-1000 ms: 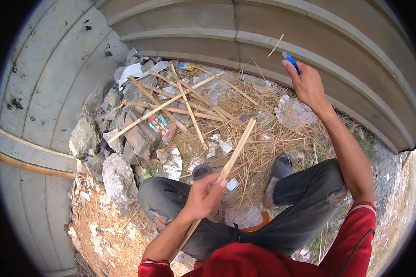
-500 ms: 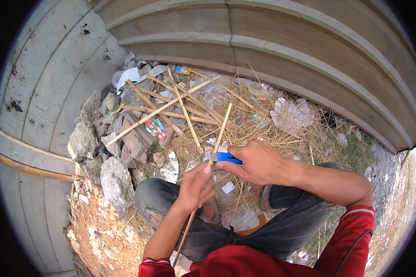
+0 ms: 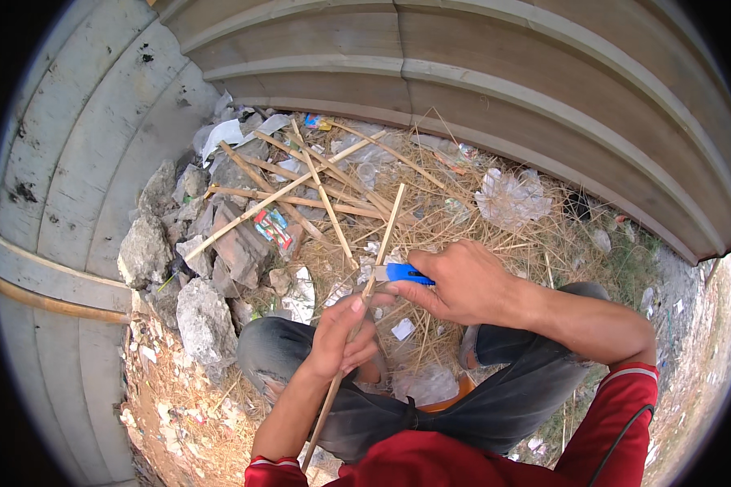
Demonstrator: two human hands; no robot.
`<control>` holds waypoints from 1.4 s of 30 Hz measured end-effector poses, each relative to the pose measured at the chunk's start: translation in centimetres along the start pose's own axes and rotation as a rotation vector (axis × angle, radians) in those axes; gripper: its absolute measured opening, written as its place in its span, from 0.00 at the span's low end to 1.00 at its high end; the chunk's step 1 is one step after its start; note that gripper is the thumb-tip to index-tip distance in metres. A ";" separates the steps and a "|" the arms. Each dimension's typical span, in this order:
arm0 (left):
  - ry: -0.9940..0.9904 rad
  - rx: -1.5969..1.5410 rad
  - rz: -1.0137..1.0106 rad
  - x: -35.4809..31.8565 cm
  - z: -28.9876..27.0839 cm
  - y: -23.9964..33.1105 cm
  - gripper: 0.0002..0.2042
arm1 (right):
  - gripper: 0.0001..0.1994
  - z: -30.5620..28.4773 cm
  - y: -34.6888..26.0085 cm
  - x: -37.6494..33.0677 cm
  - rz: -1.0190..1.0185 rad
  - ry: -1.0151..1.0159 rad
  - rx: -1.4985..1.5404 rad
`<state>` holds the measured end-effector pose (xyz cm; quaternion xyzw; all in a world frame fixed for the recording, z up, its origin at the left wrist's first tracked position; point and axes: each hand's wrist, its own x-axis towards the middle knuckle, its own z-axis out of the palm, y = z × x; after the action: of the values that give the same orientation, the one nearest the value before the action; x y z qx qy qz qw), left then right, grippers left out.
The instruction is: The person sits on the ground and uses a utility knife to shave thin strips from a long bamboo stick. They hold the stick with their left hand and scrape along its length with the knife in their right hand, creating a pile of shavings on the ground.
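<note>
A thin bamboo strip runs up from beside my lap, between my knees, and tilts to the right at its far end. Wrapped round its middle is my left hand, thumb lying along the strip. My right hand grips a blue utility knife, its blade pointing left against the strip just beyond my left thumb. Past the hands, several more bamboo strips lie crossed over one another on stones and straw. One pale strip among them ends close to the blade.
Broken concrete chunks are piled at the left. A corrugated metal wall closes off the far side, and a grey panel wall stands at the left. Dry straw, crumpled clear plastic and a colourful wrapper litter the ground.
The knife and my right hand have shifted slightly right. My left hand keeps its hold on the strip, its fingers a little looser.
</note>
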<state>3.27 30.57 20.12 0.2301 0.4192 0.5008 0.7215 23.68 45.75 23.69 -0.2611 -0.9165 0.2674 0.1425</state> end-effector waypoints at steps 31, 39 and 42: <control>0.016 -0.052 -0.077 -0.3 -0.2 -0.1 0.25 | 0.26 -1.4 1.6 2.5 0.142 0.012 0.070; 0.028 -0.035 -0.084 -0.1 -0.1 -0.1 0.25 | 0.26 0.4 1.2 1.5 0.092 -0.046 0.082; 0.049 -0.013 -0.024 0.1 0.0 -0.4 0.24 | 0.26 0.7 1.0 1.3 0.004 -0.054 0.043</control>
<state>3.45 30.49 19.78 0.2081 0.4363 0.5004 0.7183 22.74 46.89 22.72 -0.2524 -0.9136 0.2943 0.1227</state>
